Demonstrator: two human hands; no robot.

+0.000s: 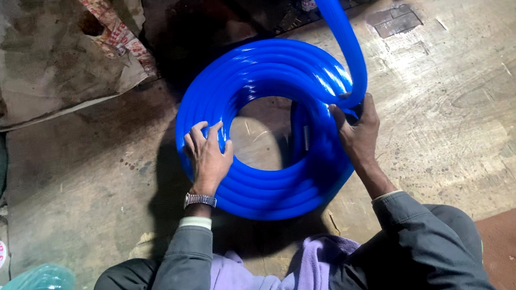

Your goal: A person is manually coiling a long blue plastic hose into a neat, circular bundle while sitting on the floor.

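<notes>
Purple cloth (pixel 273 279) on our lap; left hand (pixel 207 157) lies flat, fingers apart, on the blue hose coil (pixel 276 188) on the floor (pixel 461 109), right hand (pixel 357 130) clamped on its loose run. Loops could spring apart if that grip slips.

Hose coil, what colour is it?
The hose coil is bright blue, best seen in the head view.

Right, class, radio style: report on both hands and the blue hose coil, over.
Left hand flat on blue hose coil, near side. Right hand gripping loose hose length where it joins the coil. Nothing in the way.
</notes>
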